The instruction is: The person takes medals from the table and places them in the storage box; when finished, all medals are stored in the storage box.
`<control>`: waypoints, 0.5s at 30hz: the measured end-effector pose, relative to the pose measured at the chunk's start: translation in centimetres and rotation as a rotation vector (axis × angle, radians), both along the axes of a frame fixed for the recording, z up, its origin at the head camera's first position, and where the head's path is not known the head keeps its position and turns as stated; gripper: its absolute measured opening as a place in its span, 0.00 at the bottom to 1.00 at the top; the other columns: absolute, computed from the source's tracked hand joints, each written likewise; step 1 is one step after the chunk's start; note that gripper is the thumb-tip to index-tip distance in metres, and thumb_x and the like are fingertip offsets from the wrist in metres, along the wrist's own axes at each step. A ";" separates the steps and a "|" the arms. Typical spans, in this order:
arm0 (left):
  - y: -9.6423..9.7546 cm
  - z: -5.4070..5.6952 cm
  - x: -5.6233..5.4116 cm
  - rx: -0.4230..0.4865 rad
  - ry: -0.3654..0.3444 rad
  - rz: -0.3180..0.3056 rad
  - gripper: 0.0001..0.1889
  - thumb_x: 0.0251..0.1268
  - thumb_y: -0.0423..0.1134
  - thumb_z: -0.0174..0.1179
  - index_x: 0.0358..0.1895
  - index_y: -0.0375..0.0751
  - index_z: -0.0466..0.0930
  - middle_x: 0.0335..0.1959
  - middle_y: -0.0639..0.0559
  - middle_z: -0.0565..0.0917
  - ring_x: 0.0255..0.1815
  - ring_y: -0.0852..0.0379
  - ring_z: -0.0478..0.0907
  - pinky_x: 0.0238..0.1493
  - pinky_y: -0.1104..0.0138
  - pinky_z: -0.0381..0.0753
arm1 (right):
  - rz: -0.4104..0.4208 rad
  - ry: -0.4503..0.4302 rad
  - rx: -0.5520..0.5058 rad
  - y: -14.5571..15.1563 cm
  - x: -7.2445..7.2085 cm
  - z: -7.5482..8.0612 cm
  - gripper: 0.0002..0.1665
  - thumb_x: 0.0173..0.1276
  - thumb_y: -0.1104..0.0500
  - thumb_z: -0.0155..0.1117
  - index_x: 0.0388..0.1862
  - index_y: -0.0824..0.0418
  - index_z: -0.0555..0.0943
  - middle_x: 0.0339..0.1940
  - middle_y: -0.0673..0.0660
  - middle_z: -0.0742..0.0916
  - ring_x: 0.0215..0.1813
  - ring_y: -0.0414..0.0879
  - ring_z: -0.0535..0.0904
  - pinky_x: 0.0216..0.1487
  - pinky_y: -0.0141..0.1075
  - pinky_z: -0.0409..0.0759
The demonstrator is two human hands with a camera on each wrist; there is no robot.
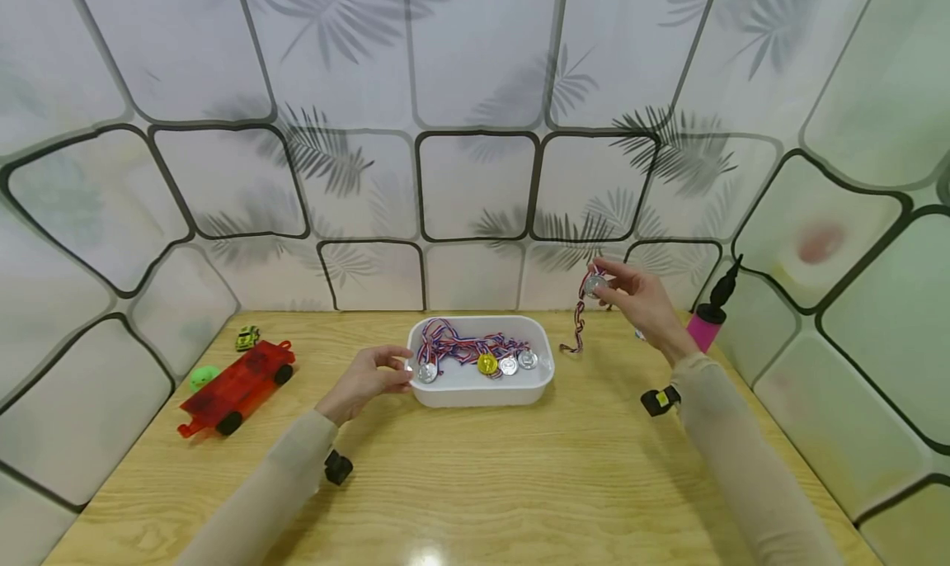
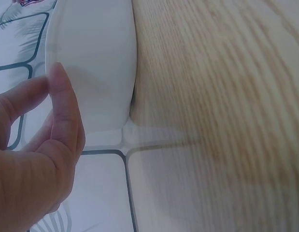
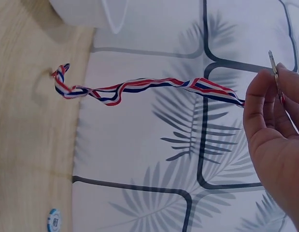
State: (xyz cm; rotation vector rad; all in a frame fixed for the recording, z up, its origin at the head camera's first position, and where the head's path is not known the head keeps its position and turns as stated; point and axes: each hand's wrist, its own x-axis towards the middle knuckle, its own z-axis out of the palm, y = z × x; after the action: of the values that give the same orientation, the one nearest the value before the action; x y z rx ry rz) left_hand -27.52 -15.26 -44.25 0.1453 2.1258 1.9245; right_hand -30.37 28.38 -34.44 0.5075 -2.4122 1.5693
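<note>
My right hand (image 1: 637, 302) pinches a silver medal (image 1: 594, 285) in the air, right of a white tub (image 1: 475, 396). From it dangles a twisted red, white and blue ribbon (image 3: 154, 84), its loose end low over the table. My left hand (image 2: 43, 150) grips the tub's left rim between thumb and fingertips. Inside the tub lie tangled striped ribbons (image 1: 463, 347). Among them are a gold medal (image 1: 487, 364) and several silver ones, one silver medal (image 1: 426, 372) close to my left fingertips.
On the left of the wooden table (image 1: 475, 483) stand a red toy wagon (image 1: 248, 384), a green ball (image 1: 203, 376) and a small yellow toy car (image 1: 248, 337). A pink and black pump (image 1: 707, 323) and a blue-white chip (image 3: 53, 221) are at the right. Patterned panels rise behind.
</note>
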 end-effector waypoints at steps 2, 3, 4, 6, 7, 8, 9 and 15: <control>0.0 0.0 0.0 0.001 -0.002 0.002 0.25 0.62 0.19 0.58 0.64 0.20 0.66 0.34 0.47 0.75 0.29 0.59 0.81 0.40 0.65 0.88 | -0.006 -0.008 0.007 -0.1 0.0 0.5 0.32 0.71 0.58 0.63 0.72 0.61 0.69 0.43 0.42 0.85 0.36 0.36 0.81 0.38 0.27 0.80; -0.1 0.0 0.0 0.000 0.000 0.000 0.25 0.62 0.20 0.58 0.64 0.20 0.66 0.34 0.47 0.75 0.29 0.59 0.81 0.40 0.65 0.88 | -0.008 -0.011 0.012 -0.2 0.0 0.7 0.32 0.71 0.58 0.63 0.72 0.61 0.69 0.43 0.43 0.85 0.37 0.37 0.81 0.39 0.26 0.79; -0.1 0.0 0.0 0.000 0.000 -0.001 0.25 0.62 0.20 0.58 0.64 0.20 0.66 0.34 0.47 0.75 0.29 0.59 0.81 0.40 0.65 0.87 | -0.015 -0.015 0.015 -0.3 0.0 1.0 0.32 0.71 0.58 0.63 0.72 0.61 0.68 0.42 0.44 0.85 0.37 0.38 0.81 0.39 0.26 0.79; -0.1 0.0 0.0 0.004 -0.003 0.002 0.25 0.62 0.19 0.58 0.63 0.20 0.67 0.34 0.47 0.75 0.29 0.59 0.81 0.40 0.65 0.87 | -0.021 -0.020 0.014 -0.5 0.0 1.5 0.32 0.71 0.57 0.62 0.73 0.60 0.68 0.44 0.46 0.85 0.38 0.39 0.81 0.41 0.27 0.79; 0.0 0.0 0.0 0.005 -0.001 0.001 0.25 0.62 0.19 0.58 0.63 0.19 0.66 0.34 0.47 0.75 0.29 0.59 0.81 0.40 0.65 0.87 | -0.028 -0.020 0.020 -0.6 -0.1 1.8 0.32 0.71 0.57 0.63 0.73 0.59 0.68 0.42 0.48 0.86 0.38 0.40 0.81 0.42 0.26 0.79; 0.0 0.0 0.0 0.005 0.002 -0.002 0.25 0.62 0.19 0.58 0.63 0.19 0.66 0.34 0.47 0.75 0.29 0.59 0.81 0.40 0.65 0.87 | -0.032 -0.023 0.019 -0.7 -0.1 2.1 0.33 0.71 0.57 0.63 0.73 0.58 0.68 0.42 0.49 0.86 0.38 0.41 0.82 0.43 0.26 0.79; 0.0 0.0 0.0 0.006 0.000 0.000 0.25 0.62 0.19 0.58 0.63 0.19 0.66 0.34 0.47 0.75 0.29 0.59 0.81 0.40 0.66 0.87 | -0.034 -0.022 0.017 -0.8 -0.2 2.3 0.33 0.71 0.57 0.63 0.73 0.59 0.68 0.42 0.49 0.86 0.38 0.41 0.82 0.44 0.26 0.78; 0.1 0.1 -0.1 0.005 -0.007 0.005 0.25 0.61 0.19 0.59 0.63 0.20 0.67 0.35 0.47 0.75 0.29 0.59 0.81 0.38 0.68 0.87 | -0.027 0.010 -0.032 -1.3 -0.6 3.5 0.32 0.71 0.58 0.63 0.72 0.62 0.68 0.42 0.45 0.85 0.36 0.37 0.81 0.46 0.24 0.79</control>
State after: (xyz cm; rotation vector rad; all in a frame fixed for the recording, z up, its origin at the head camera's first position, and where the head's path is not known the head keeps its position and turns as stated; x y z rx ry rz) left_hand -27.58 -15.12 -44.16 0.1347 2.1191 1.9309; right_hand -31.01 27.11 -30.90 0.4741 -2.3732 1.5880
